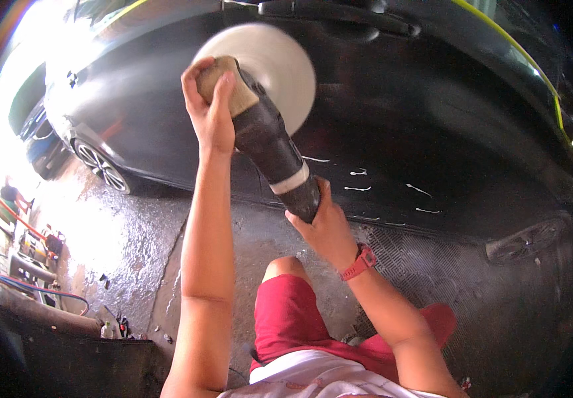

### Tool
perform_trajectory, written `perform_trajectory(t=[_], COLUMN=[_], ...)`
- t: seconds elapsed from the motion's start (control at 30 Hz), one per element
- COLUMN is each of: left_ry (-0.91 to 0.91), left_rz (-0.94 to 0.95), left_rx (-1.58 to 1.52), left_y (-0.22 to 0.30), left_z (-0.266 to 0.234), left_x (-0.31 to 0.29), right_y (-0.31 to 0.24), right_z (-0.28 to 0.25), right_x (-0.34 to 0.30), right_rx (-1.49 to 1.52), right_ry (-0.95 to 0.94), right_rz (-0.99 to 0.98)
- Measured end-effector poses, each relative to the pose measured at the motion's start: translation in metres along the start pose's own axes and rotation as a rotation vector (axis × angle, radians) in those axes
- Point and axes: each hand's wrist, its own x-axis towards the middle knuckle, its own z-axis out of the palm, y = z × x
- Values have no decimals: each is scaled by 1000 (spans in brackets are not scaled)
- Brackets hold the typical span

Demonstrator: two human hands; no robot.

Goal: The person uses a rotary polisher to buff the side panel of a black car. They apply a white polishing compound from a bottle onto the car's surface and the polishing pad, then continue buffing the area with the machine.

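A black rotary polisher (260, 136) with a round white pad (286, 66) lies slantwise between my hands. The pad meets the side of a black car (379, 113), and its smeared look suggests it is spinning. My left hand (213, 109) wraps round the tan-covered head of the polisher. Lower down, my right hand (326, 225) grips the rear end of its body, below a whitish band. A red watch (359, 262) sits on my right wrist. Several short white streaks of paste (358, 188) mark the car's lower door, to the right of the polisher.
Yellow tape (512, 43) edges the car's windows. The car's wheels (100, 166) stand at left and lower right. Wet concrete floor (134, 219) lies below. At far left are hoses (24, 219), a dark cabinet (74, 361), another person (14, 196) and a second car (41, 142).
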Motion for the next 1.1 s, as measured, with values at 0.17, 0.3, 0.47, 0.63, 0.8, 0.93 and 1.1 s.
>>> perform_trajectory(t=[0.17, 0.3, 0.47, 0.63, 0.8, 0.93, 1.1], left_ry=[48, -63, -125, -199, -354, -336, -170], left_rz=[24, 3, 70, 85, 97, 81, 6], left_rx=[-88, -100, -197, -231, -220, -182, -155], left_y=[6, 19, 39, 64, 76, 72, 64], left_z=[36, 75, 155, 223, 258, 242, 162], left_x=[-10, -48, -81, -106, -116, -114, -92], right_y=[4, 22, 41, 55, 61, 54, 35], right_z=[-40, -64, -121, -165, -159, -148, -127], right_x=[0, -45, -78, -106, -132, -128, -95], right_rx=[-117, -74, -127, -47, -11, -35, -81], right_ry=[54, 90, 279, 317, 432, 401, 253], right_rz=[-21, 90, 21, 142, 297, 194, 51])
